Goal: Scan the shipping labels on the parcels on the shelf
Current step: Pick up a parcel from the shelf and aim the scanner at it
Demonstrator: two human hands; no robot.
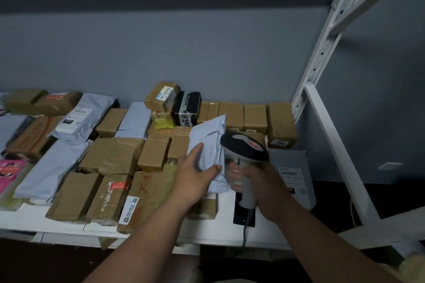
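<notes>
From the head view, the person is mid-scan on one parcel. Their left hand [195, 173] has its fingers and thumb pinched on a grey poly mailer [210, 142], tipping it up on edge near the front right part of the shelf [271, 225]. Their right hand [257, 184] is wrapped round the handle of a barcode scanner [245, 149], whose head sits just beside the mailer's right edge, a red light showing on top.

The face of the mailer turned toward the scanner is hidden from here, so I can't tell if there's a label on it. Looks like the step is lining the scanner up with that label.

Next move, I'd guess: angle the mailer a bit more so the barcode faces the scanner squarely, then put it down and grab another. Plenty left, too: cardboard boxes [153, 153] packed across the middle of the shelf and more grey bags [53, 167] toward the left end. Another grey mailer with a label [293, 176] lies flat at the right end, right next to the scanner hand.
</notes>
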